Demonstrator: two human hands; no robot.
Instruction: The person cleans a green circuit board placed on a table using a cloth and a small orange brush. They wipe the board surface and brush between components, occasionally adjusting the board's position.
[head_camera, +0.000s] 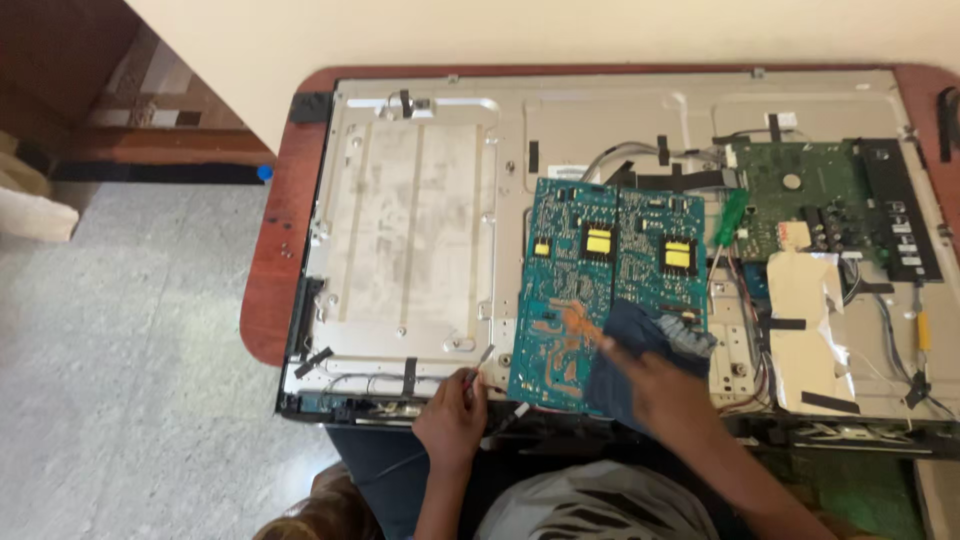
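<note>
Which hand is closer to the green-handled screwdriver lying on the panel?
Right. The right hand, pressing a dark cloth on the teal board, lies just below-left of the screwdriver; the left hand is farther, at the panel's near edge.

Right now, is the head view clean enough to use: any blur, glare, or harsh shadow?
Head view: even, soft light with no hard shadows; the right hand and its blue cloth are motion-blurred over the teal board; the left hand and its thin tool look soft; the metal panel shows smudges, no glare.
</note>
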